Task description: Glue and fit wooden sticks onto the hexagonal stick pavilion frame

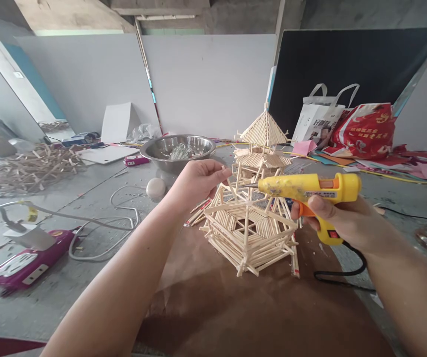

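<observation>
My right hand [342,218] is wrapped round a yellow hot glue gun [310,188], its nozzle pointing left. Pinched in my left hand [204,178] is a thin wooden stick [230,182], close to the nozzle tip; whether they touch I cannot tell. Below both hands stands a six-sided frame of wooden sticks [248,248], with an open top and a lattice of sticks inside. Behind it rises a tiered stick pagoda [264,130] with a pointed roof, its lower part hidden by the glue gun and frame. Brown sheeting [250,312] lies under the frame.
A steel bowl [178,148] sits behind my left hand. To the left are a purple power strip [31,258], a white cable [102,225] and a heap of sticks [35,166]. A red bag [364,131] and a white bag [315,116] stand at back right.
</observation>
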